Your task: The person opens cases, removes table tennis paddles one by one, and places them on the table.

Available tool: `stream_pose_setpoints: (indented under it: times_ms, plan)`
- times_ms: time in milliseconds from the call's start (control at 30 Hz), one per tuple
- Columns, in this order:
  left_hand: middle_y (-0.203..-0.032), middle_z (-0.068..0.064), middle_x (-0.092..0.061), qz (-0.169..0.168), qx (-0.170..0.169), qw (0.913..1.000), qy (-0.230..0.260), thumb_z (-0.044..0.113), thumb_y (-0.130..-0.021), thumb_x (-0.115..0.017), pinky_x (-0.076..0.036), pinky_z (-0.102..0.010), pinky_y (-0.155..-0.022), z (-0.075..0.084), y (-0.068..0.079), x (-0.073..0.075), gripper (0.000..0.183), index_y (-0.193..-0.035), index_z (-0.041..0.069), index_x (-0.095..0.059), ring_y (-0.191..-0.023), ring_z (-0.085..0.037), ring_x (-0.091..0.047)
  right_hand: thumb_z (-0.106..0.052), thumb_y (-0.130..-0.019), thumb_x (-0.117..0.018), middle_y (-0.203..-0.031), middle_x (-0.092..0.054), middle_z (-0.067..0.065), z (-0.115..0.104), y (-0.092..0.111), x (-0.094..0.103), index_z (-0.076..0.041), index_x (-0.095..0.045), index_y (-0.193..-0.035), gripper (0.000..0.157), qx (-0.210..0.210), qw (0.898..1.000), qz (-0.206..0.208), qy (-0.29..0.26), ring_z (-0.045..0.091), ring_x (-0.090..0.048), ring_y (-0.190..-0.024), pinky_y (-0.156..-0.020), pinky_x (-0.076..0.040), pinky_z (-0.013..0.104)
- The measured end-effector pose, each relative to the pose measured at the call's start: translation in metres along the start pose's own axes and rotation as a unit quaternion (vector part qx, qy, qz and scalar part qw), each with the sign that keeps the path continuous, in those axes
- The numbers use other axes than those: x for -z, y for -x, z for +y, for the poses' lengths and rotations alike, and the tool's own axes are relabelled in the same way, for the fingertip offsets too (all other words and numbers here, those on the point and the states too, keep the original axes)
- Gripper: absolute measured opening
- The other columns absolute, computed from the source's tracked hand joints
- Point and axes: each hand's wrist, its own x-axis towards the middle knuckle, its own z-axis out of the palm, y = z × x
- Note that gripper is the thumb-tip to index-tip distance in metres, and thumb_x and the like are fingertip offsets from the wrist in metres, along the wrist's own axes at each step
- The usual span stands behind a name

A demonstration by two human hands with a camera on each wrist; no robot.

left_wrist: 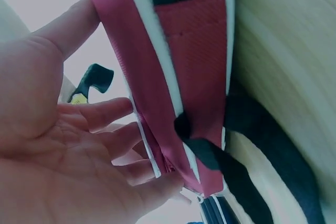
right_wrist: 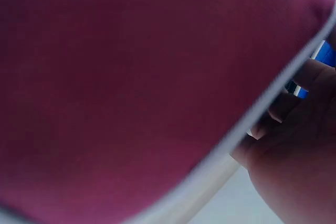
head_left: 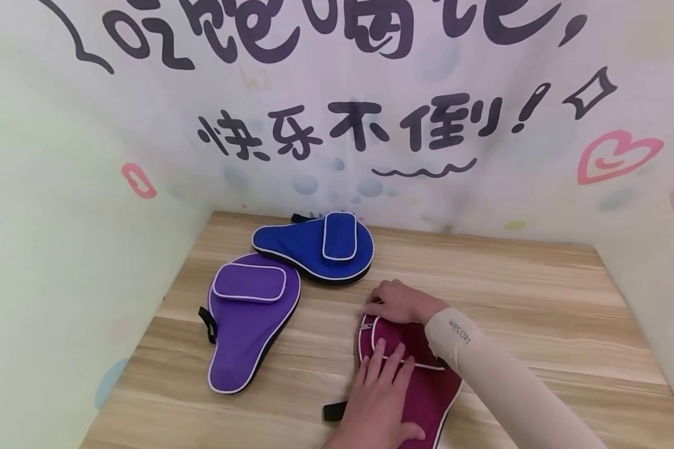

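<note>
One maroon paddle case lies at the near side of the wood-grain table, your left hand spreading its fingers across the pocket, your right hand at the far end, any pinch there impossible to tell. Steady the case gently, leaving the zipper pull uncovered.

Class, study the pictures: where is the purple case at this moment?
In the head view, the purple case lies on the left part of the wooden table, nearer than the blue case and left of the maroon case.
</note>
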Motion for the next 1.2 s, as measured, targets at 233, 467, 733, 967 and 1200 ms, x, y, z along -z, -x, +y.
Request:
stream_pose_setpoints:
  times_ms: [233,467,733,967,1200]
  plan:
    - [-0.158,0.002,-0.025,0.016,0.000,0.9991,-0.039,0.071,-0.064,-0.071,-0.033,-0.050,-0.112,0.010,0.000,0.000,0.102,-0.147,0.024,-0.034,-0.149,-0.029,-0.014,-0.049,-0.093,-0.053,-0.093,-0.068,-0.002,-0.001,0.000,0.007,-0.020,-0.074,-0.094,0.037,-0.002,1.000,-0.005,-0.016,0.014,-0.060,-0.091,-0.087,-0.047,0.035]
    - [-0.159,0.004,-0.022,0.007,-0.012,0.9983,-0.057,0.069,-0.064,-0.073,-0.027,-0.052,-0.115,0.015,-0.005,-0.001,0.098,-0.146,0.031,-0.035,-0.150,-0.029,-0.008,-0.033,-0.086,-0.060,-0.085,-0.061,-0.004,-0.009,0.000,0.017,-0.022,-0.070,-0.078,0.016,0.011,1.000,-0.006,-0.019,0.009,-0.053,-0.078,-0.078,-0.046,0.028]
    - [-0.160,0.000,-0.021,0.029,0.003,0.9947,-0.099,0.081,-0.049,-0.069,-0.029,-0.047,-0.115,0.009,-0.010,-0.001,0.110,-0.145,0.039,-0.034,-0.150,-0.029,-0.011,-0.023,-0.089,-0.061,-0.073,-0.064,-0.006,-0.012,0.000,0.015,-0.016,-0.071,-0.079,0.016,0.024,0.998,0.026,-0.044,0.008,-0.054,-0.069,-0.072,-0.046,0.026]
    - [-0.161,-0.004,-0.016,0.007,0.032,0.9916,-0.125,0.087,-0.042,-0.064,-0.034,-0.038,-0.114,0.006,-0.014,-0.002,0.131,-0.151,0.028,-0.024,-0.150,-0.022,-0.014,-0.017,-0.088,-0.059,-0.063,-0.060,-0.004,-0.003,0.000,0.003,-0.011,-0.067,-0.071,0.020,0.015,0.997,0.070,-0.040,0.009,-0.052,-0.061,-0.063,-0.045,0.025]
    - [-0.160,-0.005,-0.021,-0.018,0.024,0.9950,-0.096,0.082,-0.040,-0.071,-0.039,-0.042,-0.110,0.002,-0.013,0.005,0.127,-0.149,0.029,-0.031,-0.149,-0.024,-0.017,-0.015,-0.085,-0.060,-0.075,-0.060,0.005,0.000,0.001,-0.006,-0.009,-0.066,-0.066,0.021,-0.027,0.994,0.102,-0.005,0.016,-0.054,-0.071,-0.067,-0.048,0.033]
